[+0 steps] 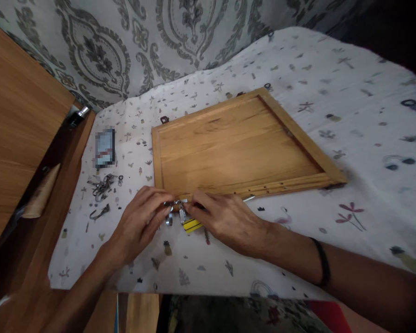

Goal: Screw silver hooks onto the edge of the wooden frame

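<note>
A framed wooden panel (222,148), like a cabinet door, lies flat on the patterned cloth. At its near left edge sits a small shiny metal hinge (182,215), partly covered by my fingers. My left hand (140,217) pinches the hinge's left side with thumb and fingertips. From the other side, my right hand (225,219) has its thumb and bent fingers closed on the hinge. A screwdriver (192,225) with a yellow, black-striped handle passes under my right hand, its metal shaft showing beyond; whether the palm grips it is hidden.
Several loose metal hinge parts (102,186) lie left of the panel, with a curved metal piece (100,212) nearer me. A phone-like object (104,148), blurred out, rests behind them. Wooden furniture (24,101) borders the left; a patterned curtain (190,37) hangs behind.
</note>
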Motion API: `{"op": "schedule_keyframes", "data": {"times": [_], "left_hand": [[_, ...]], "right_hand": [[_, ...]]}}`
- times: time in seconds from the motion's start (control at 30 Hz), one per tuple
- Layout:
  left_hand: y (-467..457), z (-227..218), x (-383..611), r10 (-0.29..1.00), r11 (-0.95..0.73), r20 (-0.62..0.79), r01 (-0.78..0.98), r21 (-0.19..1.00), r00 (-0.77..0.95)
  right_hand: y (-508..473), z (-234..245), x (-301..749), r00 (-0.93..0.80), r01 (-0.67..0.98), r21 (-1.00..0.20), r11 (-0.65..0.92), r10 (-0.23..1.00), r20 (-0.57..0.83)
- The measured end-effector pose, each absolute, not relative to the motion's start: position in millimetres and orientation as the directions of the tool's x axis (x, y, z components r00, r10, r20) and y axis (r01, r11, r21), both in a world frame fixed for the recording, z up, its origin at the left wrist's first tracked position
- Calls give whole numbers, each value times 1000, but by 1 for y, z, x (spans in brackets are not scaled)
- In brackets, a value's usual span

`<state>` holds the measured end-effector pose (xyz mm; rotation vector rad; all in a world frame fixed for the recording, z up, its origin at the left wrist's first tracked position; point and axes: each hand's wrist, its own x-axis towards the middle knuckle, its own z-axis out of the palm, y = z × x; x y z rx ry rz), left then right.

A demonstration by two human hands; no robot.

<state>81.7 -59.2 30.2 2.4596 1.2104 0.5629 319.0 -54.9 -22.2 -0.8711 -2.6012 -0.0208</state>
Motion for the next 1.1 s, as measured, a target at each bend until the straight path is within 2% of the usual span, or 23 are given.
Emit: {"op": "schedule_keyframes", "data": {"times": [0.1, 0.23, 0.5, 0.73, 0.87, 1.1], "left_hand": [[-73, 18, 76, 710, -705, 299, 634, 320, 638], [-76, 11, 74, 644, -765, 287, 606, 219, 709], [-75, 9, 74, 613, -789, 330, 579, 206, 718], [-73, 9, 74, 623, -782, 260, 593, 190, 738], [-72, 7, 74, 635, -772, 265, 607, 190, 725], [-72, 7, 73, 656, -755, 245, 614, 231, 714]], "right_hand": [[-55, -24, 319, -720, 583, -104, 806, 572, 393], [-55, -23, 320, -719, 583, -113, 805, 576, 389], [-56, -21, 320, -724, 582, -124, 804, 582, 371], [-56, -23, 320, -722, 580, -141, 802, 586, 367], [-56, -22, 320, -724, 573, -139, 807, 579, 375], [-56, -20, 319, -720, 590, -116, 799, 585, 373]]}}
